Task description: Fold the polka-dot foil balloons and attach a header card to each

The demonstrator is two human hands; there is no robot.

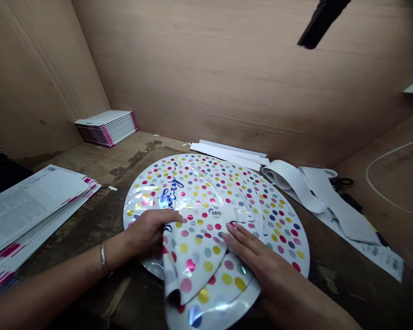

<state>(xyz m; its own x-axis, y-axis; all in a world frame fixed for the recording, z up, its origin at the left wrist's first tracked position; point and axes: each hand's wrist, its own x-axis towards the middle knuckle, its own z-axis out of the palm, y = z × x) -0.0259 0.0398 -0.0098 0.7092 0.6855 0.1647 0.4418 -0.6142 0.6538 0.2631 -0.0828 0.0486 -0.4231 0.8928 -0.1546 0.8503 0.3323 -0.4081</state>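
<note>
Round white sheets with coloured dots (278, 220) lie overlapping in the middle, with blue script on the left part. A dotted sheet (199, 247) is folded over on top near me and its near edge curls. My left hand (154, 227) grips the fold at its left side, thumb on top and the other fingers hidden beneath. Flat on the dotted sheets to the right rests my right hand (251, 250), its fingers stretched out. A small barcode label (216, 213) shows between the hands.
Printed white cards (30, 206) are piled at the left. A stack of cards (106, 128) stands at the back left. White strips (230, 153) lie by the back wall. Curled label strips (344, 211) and black-handled scissors (344, 182) are at the right.
</note>
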